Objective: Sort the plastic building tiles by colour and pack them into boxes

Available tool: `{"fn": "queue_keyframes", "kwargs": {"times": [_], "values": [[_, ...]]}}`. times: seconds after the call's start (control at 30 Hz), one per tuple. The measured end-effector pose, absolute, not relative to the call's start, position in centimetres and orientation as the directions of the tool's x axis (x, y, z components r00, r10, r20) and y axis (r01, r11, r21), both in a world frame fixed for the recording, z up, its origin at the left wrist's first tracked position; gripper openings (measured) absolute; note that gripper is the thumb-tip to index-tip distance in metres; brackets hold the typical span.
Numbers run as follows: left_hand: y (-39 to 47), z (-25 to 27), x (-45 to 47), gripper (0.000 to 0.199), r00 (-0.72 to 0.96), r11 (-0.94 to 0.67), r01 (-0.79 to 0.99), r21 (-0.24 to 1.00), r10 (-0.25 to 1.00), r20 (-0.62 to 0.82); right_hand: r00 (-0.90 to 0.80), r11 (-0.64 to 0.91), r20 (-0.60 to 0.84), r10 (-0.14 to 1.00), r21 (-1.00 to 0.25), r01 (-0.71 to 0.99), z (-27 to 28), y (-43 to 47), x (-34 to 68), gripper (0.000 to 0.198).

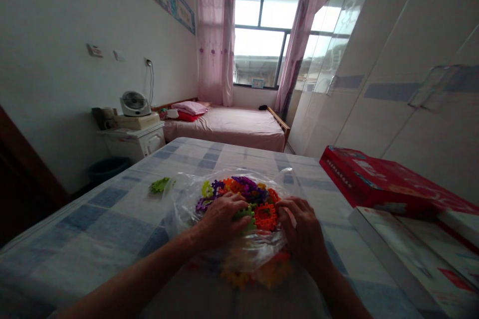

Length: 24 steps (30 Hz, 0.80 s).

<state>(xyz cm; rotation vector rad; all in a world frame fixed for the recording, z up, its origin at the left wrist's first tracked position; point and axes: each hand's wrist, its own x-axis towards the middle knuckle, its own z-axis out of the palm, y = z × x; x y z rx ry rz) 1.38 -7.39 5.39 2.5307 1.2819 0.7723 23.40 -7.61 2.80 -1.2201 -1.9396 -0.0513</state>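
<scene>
A clear plastic bag (179,214) lies spread on the table, with a pile of colourful interlocking plastic pieces in its opening. My left hand (224,217) rests over the pile from the left, fingers stretched and thumb apart beside a green piece (250,217). At the bag's right side is my right hand (303,224), its loosely bent fingertips touching the edge of the pile beside an orange square piece (266,217). Purple pieces (245,187) sit at the back. Orange and yellow pieces (271,270) appear blurred nearer to me. A loose green piece (160,185) lies left of the bag.
A blue and white checked cloth (105,229) covers the table. At the right are a red box (377,179) and a white box tray (400,254). Beyond stand a bed (235,127), a cabinet (129,142) with a fan (134,103), and a wardrobe (396,50).
</scene>
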Motion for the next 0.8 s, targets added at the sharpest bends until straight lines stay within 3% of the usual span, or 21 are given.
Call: {"fn": "queue_keyframes", "kwargs": {"times": [0.2, 0.6, 0.8], "values": [[-7.7, 5.3, 0.9, 0.021, 0.474, -0.574, 0.670, 0.471, 0.819, 0.323, -0.196, 0.527, 0.654, 0.731, -0.358, 0.771, 2.8, -7.6, 23.4, 0.014], [-8.4, 5.2, 0.4, 0.021, 0.303, -0.516, 0.578, 0.632, 0.855, 0.421, -0.193, 0.521, 0.661, 0.726, -0.344, 0.781, 3.1, -7.8, 23.5, 0.015], [-8.4, 5.8, -0.4, 0.011, 0.436, -0.584, 0.533, 0.612, 0.810, 0.393, -0.202, 0.534, 0.652, 0.731, -0.361, 0.764, 3.2, -7.8, 23.3, 0.015]]}}
